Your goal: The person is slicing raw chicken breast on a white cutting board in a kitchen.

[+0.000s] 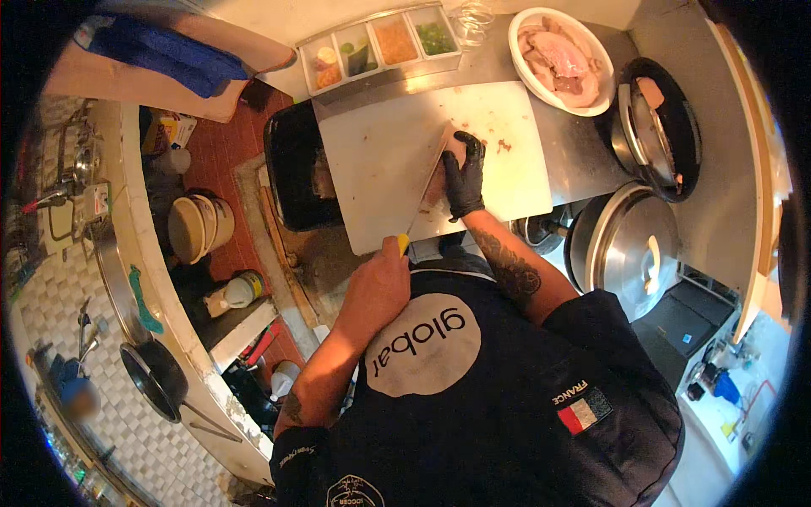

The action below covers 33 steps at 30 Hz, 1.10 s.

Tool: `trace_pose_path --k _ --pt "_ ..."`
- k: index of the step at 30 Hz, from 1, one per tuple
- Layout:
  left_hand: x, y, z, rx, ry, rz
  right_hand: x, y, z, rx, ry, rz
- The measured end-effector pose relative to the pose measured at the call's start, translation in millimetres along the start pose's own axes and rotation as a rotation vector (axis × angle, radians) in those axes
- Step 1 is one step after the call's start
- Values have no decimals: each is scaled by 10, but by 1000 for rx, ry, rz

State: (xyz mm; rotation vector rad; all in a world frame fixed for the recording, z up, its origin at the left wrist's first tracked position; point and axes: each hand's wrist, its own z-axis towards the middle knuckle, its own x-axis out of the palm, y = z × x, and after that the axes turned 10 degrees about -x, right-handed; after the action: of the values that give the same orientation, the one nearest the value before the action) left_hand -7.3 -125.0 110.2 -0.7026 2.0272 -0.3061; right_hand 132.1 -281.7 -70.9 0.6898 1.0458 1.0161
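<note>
My bare left hand (384, 275) is closed round the yellow handle of a knife (428, 184), at the near edge of a white cutting board (372, 169). The long blade slants away across the board, beside a piece of raw meat (437, 188). My right hand (465, 177), in a black glove, grips the meat from the right with its fingers bent over it, and partly hides it. Small meat scraps (504, 146) lie on the board to the right of the glove.
A tray with several compartments of chopped food (394, 42) stands behind the board. At the back right is a white bowl of meat slices (562, 55). Right of it are a dark pan (688, 127) and a lidded pot (629, 245). A black tub (291, 173) stands left.
</note>
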Motion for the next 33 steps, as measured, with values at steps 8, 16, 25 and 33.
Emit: trace_pose_path --k 8,16,25,33 --pt "118 -77 327 -87 58 21 8 -11 19 6 -22 42" --pt "263 -268 1021 -48 5 17 19 57 48 -112 -33 -8" --pt "174 -159 419 -126 118 13 10 47 54 -85 -20 -75" --pt "396 -87 694 -13 43 -102 -15 -55 26 -62 -45 -4"
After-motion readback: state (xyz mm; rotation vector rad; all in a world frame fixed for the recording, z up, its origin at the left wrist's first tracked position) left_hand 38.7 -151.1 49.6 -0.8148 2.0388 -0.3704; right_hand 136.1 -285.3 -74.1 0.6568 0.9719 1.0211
